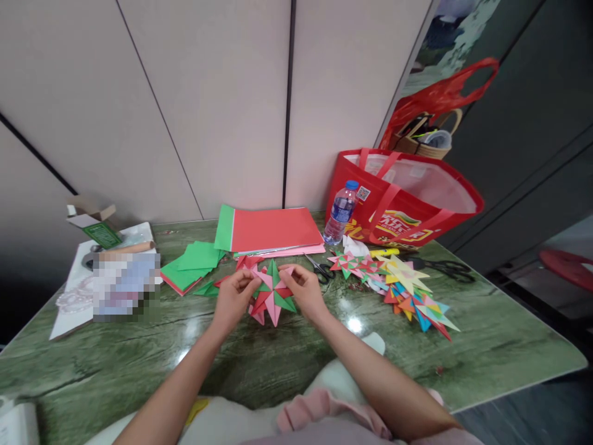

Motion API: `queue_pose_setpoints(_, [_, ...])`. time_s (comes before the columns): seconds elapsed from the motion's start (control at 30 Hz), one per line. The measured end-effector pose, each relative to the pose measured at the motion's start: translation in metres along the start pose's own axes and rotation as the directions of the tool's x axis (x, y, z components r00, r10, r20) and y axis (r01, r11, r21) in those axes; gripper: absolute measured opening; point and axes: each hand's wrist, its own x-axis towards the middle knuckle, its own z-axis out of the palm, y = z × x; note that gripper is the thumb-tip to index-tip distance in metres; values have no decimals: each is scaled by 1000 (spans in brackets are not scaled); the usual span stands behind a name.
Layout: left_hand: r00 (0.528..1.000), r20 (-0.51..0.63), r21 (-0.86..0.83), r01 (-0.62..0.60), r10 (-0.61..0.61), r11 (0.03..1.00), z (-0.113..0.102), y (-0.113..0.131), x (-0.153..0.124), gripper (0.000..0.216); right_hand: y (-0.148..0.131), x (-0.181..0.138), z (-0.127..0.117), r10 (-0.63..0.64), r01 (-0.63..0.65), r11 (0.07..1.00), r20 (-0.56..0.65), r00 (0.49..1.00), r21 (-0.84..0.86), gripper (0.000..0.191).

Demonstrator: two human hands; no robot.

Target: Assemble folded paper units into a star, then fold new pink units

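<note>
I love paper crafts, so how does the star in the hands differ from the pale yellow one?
The held star mixes pink, red and green; the pale yellow star is mostly one colour. The held star is between the left hand and right hand; the pale yellow star lies among other pieces on the table. Both have pointed tips.

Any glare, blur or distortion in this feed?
Head view throughout: white glare on the glossy green marbled table; a pixelated block masking part of the left side; slanting seams in the pale wall panels, perhaps wide-angle distortion; slight softness on the red, pink and green folded-paper star.
</note>
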Motion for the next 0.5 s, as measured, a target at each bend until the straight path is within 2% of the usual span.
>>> queue_pose_setpoints(0.13, [999, -17, 32, 37, -37, 999, 4, -1, -2, 21, 2, -1, 1, 8, -9, 1000, -20, 1000, -20, 21])
queue_pose_setpoints(0.3, [997, -73, 81, 15, -9, 997, 5, -5, -3, 22, 0, -4, 1, 29, -28, 997, 13, 999, -71, 20])
queue_pose_setpoints(0.4, [999, -51, 71, 2, 1, 997, 5, -3, -3, 23, -1, -4, 2, 47, -47, 998, -2, 999, -32, 19])
queue_pose_setpoints(0.5, [999, -26, -2, 18, -18, 1000, 6, 2, -3, 27, 1, -2, 2, 65, -63, 998, -69, 995, 28, 19])
